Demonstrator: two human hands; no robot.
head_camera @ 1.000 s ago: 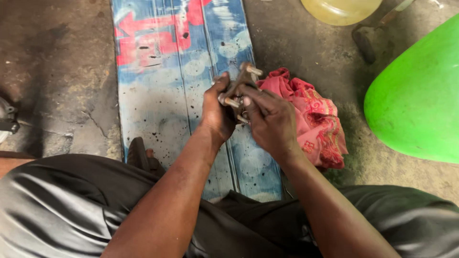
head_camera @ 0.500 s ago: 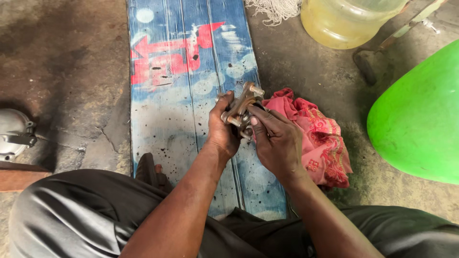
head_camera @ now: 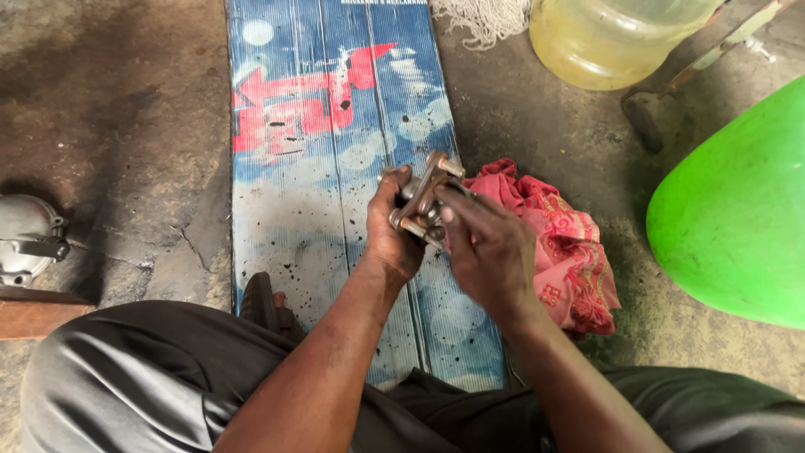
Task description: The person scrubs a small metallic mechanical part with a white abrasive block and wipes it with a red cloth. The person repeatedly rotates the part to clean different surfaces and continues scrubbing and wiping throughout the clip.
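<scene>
A small greasy metal part (head_camera: 425, 195), a flat bracket with bolts through it, is held up in both my hands above a blue corrugated sheet (head_camera: 310, 168). My left hand (head_camera: 390, 231) wraps around its left side from below. My right hand (head_camera: 488, 247) grips its right side, fingers laid over the bolts. A crumpled red cloth (head_camera: 570, 243) lies on the floor just right of my hands.
A yellowish plastic jug (head_camera: 616, 38) stands at the back right beside a white mop head (head_camera: 482, 18). A big green plastic object (head_camera: 738, 218) fills the right edge. A grey metal cover (head_camera: 27, 239) lies at the left. My dark-trousered legs span the bottom.
The view has tilted so the jug and the grey metal cover have come into sight. My hands still hold the metal part, now turned slightly more upright.
</scene>
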